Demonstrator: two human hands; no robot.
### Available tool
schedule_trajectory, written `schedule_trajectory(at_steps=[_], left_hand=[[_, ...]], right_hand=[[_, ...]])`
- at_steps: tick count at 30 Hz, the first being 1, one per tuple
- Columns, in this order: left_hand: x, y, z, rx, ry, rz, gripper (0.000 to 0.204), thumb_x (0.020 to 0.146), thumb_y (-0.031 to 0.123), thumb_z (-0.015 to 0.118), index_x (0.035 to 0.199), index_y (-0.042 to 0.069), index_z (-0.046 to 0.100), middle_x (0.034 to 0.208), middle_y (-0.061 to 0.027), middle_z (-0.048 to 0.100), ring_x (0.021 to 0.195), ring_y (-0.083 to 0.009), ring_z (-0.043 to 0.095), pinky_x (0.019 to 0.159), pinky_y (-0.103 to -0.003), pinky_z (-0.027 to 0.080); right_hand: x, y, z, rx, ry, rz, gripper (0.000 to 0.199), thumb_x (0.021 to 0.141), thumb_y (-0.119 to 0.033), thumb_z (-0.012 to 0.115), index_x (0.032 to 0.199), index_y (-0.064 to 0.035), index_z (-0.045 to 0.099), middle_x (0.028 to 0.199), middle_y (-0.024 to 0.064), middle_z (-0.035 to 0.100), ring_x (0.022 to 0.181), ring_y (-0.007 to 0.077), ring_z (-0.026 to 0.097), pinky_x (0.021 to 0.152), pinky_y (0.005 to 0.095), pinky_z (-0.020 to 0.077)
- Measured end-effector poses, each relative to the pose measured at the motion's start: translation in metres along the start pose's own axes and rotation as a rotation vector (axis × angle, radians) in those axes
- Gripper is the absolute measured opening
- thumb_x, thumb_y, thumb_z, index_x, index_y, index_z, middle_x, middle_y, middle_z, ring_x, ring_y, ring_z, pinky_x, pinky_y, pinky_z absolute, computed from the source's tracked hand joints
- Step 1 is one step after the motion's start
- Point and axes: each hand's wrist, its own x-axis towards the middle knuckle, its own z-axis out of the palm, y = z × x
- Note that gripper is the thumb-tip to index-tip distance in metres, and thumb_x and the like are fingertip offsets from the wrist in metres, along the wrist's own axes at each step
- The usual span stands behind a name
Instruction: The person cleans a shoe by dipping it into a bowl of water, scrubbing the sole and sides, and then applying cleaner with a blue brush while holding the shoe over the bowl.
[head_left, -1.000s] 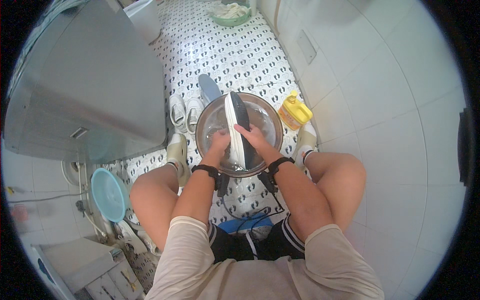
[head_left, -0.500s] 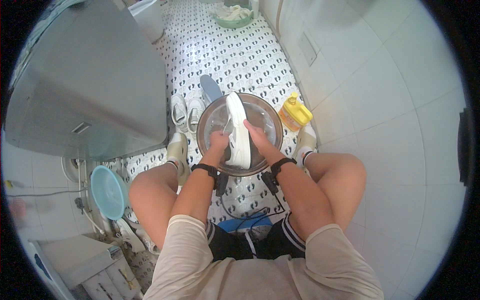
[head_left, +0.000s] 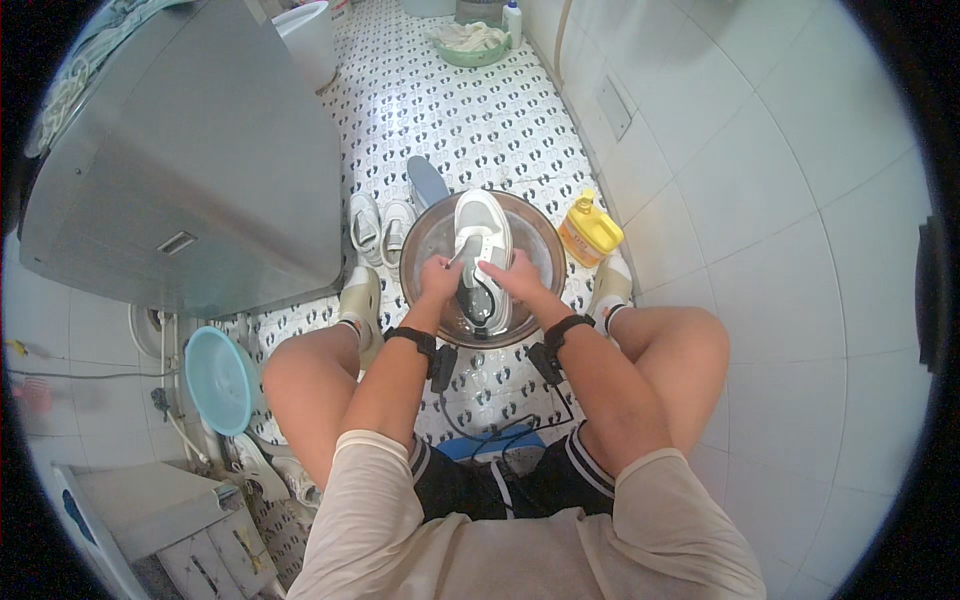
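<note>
A white sneaker (head_left: 482, 212) with grey parts is held over a round brown-rimmed basin (head_left: 550, 240), its toe pointing away from me and its opening facing up. My left hand (head_left: 438, 278) is closed at the left edge of the shoe's opening, where a thin pale strand, perhaps a lace, shows by the fingers. My right hand (head_left: 517, 278) grips the shoe's right side, thumb over the upper. The basin holds what looks like water, partly hidden by the shoe and my hands.
Left of the basin stand a pair of white shoes (head_left: 380, 230) and a grey-blue insole (head_left: 427, 180). A yellow jug (head_left: 590, 232) is at the right, near the tiled wall (head_left: 740, 260). A grey appliance (head_left: 200, 170) and a light-blue basin (head_left: 220, 380) are further left.
The sneaker has been rolled from its side, so its upper and opening now face up. Both hands stay on it, the right thumb now over the upper.
</note>
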Motion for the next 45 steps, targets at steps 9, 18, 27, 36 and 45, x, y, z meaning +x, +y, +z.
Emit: schedule_trajectory(at_steps=[9, 18, 27, 36, 45], left_hand=[[0.014, -0.012, 0.016, 0.211, -0.109, -0.015, 0.033, 0.070, 0.029, 0.070, 0.087, 0.001, 0.068, 0.084, -0.0187, 0.066, 0.081, -0.0314, 0.064, 0.074, -0.038, 0.048], [0.015, -0.006, 0.018, 0.327, -0.151, -0.031, 0.048, 0.076, 0.048, 0.062, 0.090, 0.002, 0.068, 0.087, -0.0214, 0.064, 0.084, -0.0347, 0.063, 0.075, -0.041, 0.047], [0.026, -0.020, 0.024, 0.219, -0.256, -0.038, 0.042, 0.080, 0.037, 0.057, 0.097, 0.000, 0.065, 0.095, -0.0233, 0.063, 0.094, -0.0360, 0.060, 0.082, -0.041, 0.045], [0.021, -0.029, 0.019, -0.157, -0.124, 0.087, 0.031, 0.076, 0.010, 0.057, 0.105, -0.001, 0.060, 0.086, -0.0117, 0.064, 0.077, -0.0186, 0.060, 0.072, -0.031, 0.047], [0.024, -0.034, 0.028, -0.091, -0.141, 0.090, 0.023, 0.076, 0.013, 0.061, 0.095, -0.001, 0.065, 0.085, -0.0141, 0.067, 0.078, -0.0201, 0.062, 0.071, -0.033, 0.047]], right_hand=[[0.020, 0.026, 0.009, -0.123, 0.029, -0.161, 0.081, 0.064, -0.045, 0.076, 0.120, 0.0042, 0.045, 0.111, 0.0228, 0.058, 0.104, 0.0322, 0.057, 0.088, 0.0369, 0.0445], [0.037, 0.050, 0.016, -0.031, -0.064, -0.013, 0.079, 0.065, -0.049, 0.073, 0.113, 0.0095, 0.049, 0.108, 0.0252, 0.058, 0.102, 0.0335, 0.058, 0.087, 0.0375, 0.0443], [0.007, 0.006, 0.014, -0.040, 0.193, -0.102, 0.065, 0.070, -0.038, 0.067, 0.108, 0.0091, 0.043, 0.106, 0.0294, 0.054, 0.100, 0.0399, 0.054, 0.085, 0.0421, 0.0428], [0.005, -0.006, 0.010, -0.174, 0.328, -0.296, 0.063, 0.060, -0.034, 0.075, 0.097, 0.0069, 0.043, 0.096, 0.0276, 0.054, 0.091, 0.0410, 0.055, 0.078, 0.0444, 0.0448], [-0.002, -0.020, 0.010, -0.105, 0.240, -0.134, 0.071, 0.060, -0.028, 0.077, 0.108, 0.0014, 0.034, 0.098, 0.0241, 0.056, 0.090, 0.0409, 0.057, 0.078, 0.0441, 0.0465]])
